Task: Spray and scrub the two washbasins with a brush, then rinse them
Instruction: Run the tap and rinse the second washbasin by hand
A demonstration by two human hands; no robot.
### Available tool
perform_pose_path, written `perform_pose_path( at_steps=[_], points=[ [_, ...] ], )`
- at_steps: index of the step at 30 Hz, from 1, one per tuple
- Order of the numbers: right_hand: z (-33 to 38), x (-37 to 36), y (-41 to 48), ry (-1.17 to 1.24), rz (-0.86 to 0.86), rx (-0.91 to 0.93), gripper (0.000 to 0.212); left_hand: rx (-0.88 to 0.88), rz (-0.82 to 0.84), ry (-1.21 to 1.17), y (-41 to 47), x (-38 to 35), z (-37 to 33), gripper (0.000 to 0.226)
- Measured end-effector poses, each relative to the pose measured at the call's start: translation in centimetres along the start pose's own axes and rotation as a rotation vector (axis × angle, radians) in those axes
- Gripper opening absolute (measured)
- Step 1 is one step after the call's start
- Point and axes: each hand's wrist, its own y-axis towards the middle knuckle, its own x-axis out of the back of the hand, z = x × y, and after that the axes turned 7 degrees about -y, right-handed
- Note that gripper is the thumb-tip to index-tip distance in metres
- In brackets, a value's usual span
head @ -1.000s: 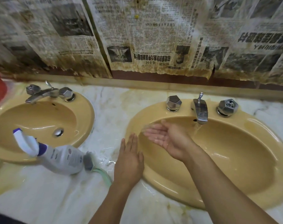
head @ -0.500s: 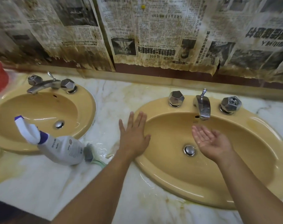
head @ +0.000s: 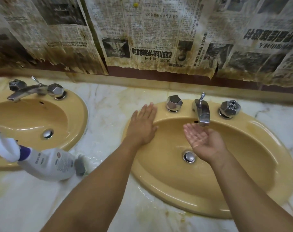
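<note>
Two yellow washbasins sit in a marble counter: the left basin and the right basin. My left hand lies flat, palm down, on the right basin's left rim. My right hand is cupped palm up under the chrome spout, holding a little water. A white spray bottle with a purple collar lies on its side on the counter between the basins. Behind its base a grey brush head shows in part.
Each basin has faceted chrome tap knobs, such as the right basin's left knob and right knob. The left basin's faucet points left. Stained newspaper covers the wall behind. The marble counter is wet near the basins.
My left hand slid along the right basin's rim from the near left edge toward the back by the left knob. My right hand moved from the basin's left side to under the spout.
</note>
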Motion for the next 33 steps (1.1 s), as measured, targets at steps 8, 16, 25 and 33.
perform_pose_path(
  at_steps=[8, 16, 25, 33],
  points=[
    [-7.3, -7.5, -4.7, -0.583, 0.264, -0.058, 0.037, 0.249, -0.181, -0.289, -9.6, -2.6, 1.9, 0.072],
    [-0.7, 0.8, -3.0, -0.250, 0.049, -0.055, 0.042, 0.453, -0.138, -0.451, -18.1, -3.2, -6.9, 0.079],
    [2.6, 3.5, 0.0, 0.005, 0.037, -0.042, 0.033, 0.376, -0.114, -0.741, -21.7, -0.8, -5.9, 0.054],
    [1.8, 3.1, 0.6, -0.122, 0.117, -0.092, 0.016, 0.343, -0.011, -0.712, -21.7, -0.4, -5.0, 0.051]
  ],
)
